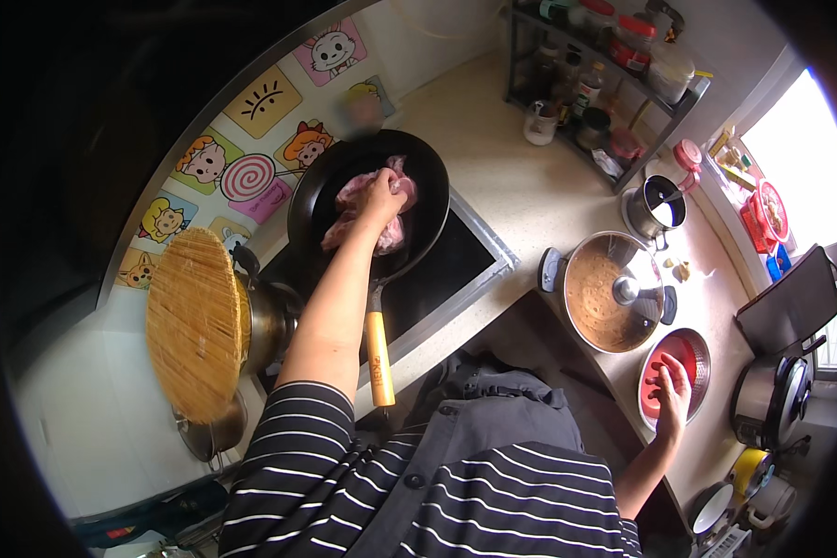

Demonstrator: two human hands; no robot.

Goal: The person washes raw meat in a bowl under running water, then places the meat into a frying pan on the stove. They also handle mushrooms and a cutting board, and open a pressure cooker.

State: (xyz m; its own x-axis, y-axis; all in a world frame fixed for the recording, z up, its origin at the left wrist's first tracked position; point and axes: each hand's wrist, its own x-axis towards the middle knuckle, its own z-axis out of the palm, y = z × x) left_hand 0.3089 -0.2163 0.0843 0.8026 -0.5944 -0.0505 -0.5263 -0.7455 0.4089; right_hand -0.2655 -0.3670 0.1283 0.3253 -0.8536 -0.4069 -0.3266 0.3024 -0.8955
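Note:
A black frying pan [422, 160] with a wooden-covered handle [380, 359] sits over the dark cooktop [453, 258]. Several raw pieces of pinkish meat [349, 227] lie inside it. My left hand [382, 199] reaches down into the pan, its fingers closed around one piece of meat [407, 190]; the fingertips are partly hidden. Off to the right, my right hand [672, 390] is above a metal bowl [701, 370] with red contents, possibly liquid. Its fingers are apart and nothing is in them.
Left of the cooktop, a round slatted lid [194, 324] tops a metal pot [265, 324]. A glass-lidded pot [612, 291] stands beside the bowl, near a small saucepan [659, 202]. Behind are a condiment rack [600, 77] and, at right, an electric cooker [767, 401].

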